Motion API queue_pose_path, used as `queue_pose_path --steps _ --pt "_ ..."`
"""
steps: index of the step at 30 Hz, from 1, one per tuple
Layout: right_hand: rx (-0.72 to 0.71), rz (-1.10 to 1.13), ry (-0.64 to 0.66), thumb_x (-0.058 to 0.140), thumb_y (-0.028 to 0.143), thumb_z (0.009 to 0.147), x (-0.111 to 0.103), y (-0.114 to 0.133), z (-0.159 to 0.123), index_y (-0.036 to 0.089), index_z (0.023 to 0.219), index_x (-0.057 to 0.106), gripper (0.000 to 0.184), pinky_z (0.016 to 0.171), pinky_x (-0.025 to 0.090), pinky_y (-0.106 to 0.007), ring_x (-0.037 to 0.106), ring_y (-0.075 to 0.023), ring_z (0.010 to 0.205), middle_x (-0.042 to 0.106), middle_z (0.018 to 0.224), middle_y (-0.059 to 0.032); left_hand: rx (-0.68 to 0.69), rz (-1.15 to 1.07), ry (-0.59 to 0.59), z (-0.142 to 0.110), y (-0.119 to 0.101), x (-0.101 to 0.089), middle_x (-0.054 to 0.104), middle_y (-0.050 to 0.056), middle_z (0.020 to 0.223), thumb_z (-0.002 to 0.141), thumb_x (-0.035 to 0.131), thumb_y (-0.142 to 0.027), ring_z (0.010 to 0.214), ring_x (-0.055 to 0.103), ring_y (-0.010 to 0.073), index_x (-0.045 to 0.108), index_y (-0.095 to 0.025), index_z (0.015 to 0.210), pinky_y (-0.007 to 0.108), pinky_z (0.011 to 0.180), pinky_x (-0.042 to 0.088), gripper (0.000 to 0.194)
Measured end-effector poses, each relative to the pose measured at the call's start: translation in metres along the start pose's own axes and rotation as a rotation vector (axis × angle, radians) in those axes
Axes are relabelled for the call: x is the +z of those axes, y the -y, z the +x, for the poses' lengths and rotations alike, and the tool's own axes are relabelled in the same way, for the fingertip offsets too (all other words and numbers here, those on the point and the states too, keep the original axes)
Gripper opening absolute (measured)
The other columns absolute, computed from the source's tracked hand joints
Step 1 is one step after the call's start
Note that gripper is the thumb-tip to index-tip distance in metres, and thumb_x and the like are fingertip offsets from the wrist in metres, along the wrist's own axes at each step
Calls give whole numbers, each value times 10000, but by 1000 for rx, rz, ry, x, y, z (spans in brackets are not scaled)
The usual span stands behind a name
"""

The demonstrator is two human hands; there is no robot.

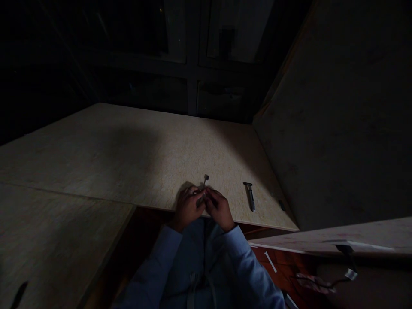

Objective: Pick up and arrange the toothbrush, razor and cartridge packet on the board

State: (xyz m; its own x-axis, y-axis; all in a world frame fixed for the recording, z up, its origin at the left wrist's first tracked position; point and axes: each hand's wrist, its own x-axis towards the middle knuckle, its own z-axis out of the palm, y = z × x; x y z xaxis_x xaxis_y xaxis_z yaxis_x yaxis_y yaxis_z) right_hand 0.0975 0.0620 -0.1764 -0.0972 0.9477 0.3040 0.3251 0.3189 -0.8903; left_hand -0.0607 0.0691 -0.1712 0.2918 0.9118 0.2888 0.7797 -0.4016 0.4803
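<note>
Rod (206, 177) juts beyond my left hand (187, 207) and right hand (221, 209), both curled at the table's near edge (243, 221); which grips it, I can't tell. Work looks unfinished, razor (250, 198) untouched at right.

A dimly lit indoor room, most likely in a home, sits in near-darkness, with dark framed panes (167, 92) like those of a window spanning the far side and small specks of light showing on them. A broad, pale, mottled surface (193, 139) reaches toward the panes and turns a corner at a seam on the left, while a tall upright panel (341, 120) closes off the right. Below, a reddish floor (285, 265) carries a white strip (271, 262), a crumpled item (310, 280) and a dark cable (339, 281); whether the room doubles as a workroom cannot be told
</note>
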Motion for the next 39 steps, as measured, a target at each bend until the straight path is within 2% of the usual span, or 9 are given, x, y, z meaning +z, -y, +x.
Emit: queue_pose_path --steps 3,5,8,13,19,26,31,35,39 --pt "65 80 4 576 339 883 -1 -1 3 207 1208 721 379 991 555 -408 697 -256 1107 732 1220 -110 -12 54 42 7 -3 0 682 112 1108 827 631 -219 1051 616 269 707 -243 1240 414 942 479 421" --pt "173 174 47 566 394 893 -2 -1 5 201 1262 684 432 801 618 -362 736 -227 895 765 1079 -93 -37 98 59 13 -6 1 693 111 1115 833 634 -217 1047 624 267 706 -252 1240 407 934 477 414" --pt "297 305 94 571 464 888 -4 -4 5 195 1311 635 506 573 589 -295 681 -172 632 753 882 -48 -97 137 39 23 -10 2 716 117 1130 875 602 -231 1008 651 270 719 -259 1222 403 896 484 368" --pt "251 398 76 624 431 834 -4 -8 -1 219 1183 682 413 638 594 -302 684 -173 691 747 931 -55 -189 185 11 30 -14 5 726 152 1195 922 557 -277 962 692 310 699 -238 1279 424 820 501 387" --pt "180 361 63 618 385 838 -4 -9 -5 224 1176 684 380 765 601 -329 703 -192 836 733 1069 -85 -171 178 -25 25 -13 7 724 171 1206 930 542 -269 1019 694 331 682 -201 1305 443 864 511 406" --pt "181 405 14 625 382 874 -7 -4 -7 220 1068 711 267 746 599 -322 696 -166 755 733 1045 -78 -238 -240 -152 20 1 5 756 56 851 906 594 -301 761 705 208 670 -191 1278 312 727 540 395" --pt "68 268 24 568 381 949 -11 7 -17 211 994 740 246 721 576 -289 685 -151 729 734 952 -69 -215 -354 -182 17 9 8 786 77 941 906 526 -261 790 720 191 739 -177 1074 292 743 548 284" --pt "-11 127 52 552 348 979 -37 13 -33 227 1047 747 239 765 573 -293 700 -166 830 739 989 -71 -188 -334 -181 14 10 8 796 79 946 906 502 -277 805 732 209 759 -188 1024 308 748 552 297" --pt "-1 -100 -138 569 336 966 -100 6 -41 231 1031 740 211 875 556 -344 693 -217 1004 744 1057 -85 -200 -348 -189 13 11 8 799 87 965 897 503 -314 812 739 219 764 -186 1034 318 762 568 322"
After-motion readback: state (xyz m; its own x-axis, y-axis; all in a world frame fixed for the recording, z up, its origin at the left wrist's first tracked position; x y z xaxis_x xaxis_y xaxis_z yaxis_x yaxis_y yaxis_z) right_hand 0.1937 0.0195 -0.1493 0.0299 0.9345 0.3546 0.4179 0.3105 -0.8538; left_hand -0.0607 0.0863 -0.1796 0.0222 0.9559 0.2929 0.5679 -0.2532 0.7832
